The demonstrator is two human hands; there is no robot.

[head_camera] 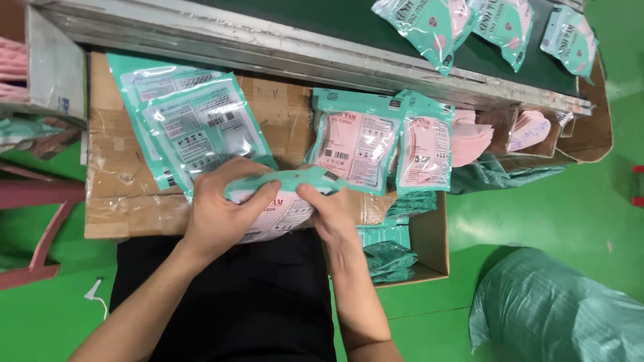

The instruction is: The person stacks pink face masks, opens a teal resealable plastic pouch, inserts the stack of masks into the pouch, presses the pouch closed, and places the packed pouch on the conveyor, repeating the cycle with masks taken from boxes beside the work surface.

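Teal-and-pink mask packet (278,201) gripped by both hands, left hand (218,211), right hand (329,208), over cardboard tabletop's (114,194) near edge, empty teal pouches (188,127) at its far-left corner, filled packets (379,141) at right, green floor (537,208), conveyor belt (322,20) beyond.

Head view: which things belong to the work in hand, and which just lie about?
In hand:
left hand
right hand
teal pouch of pink masks
empty teal pouches
filled pouches

Lying about:
green sack
pink frame
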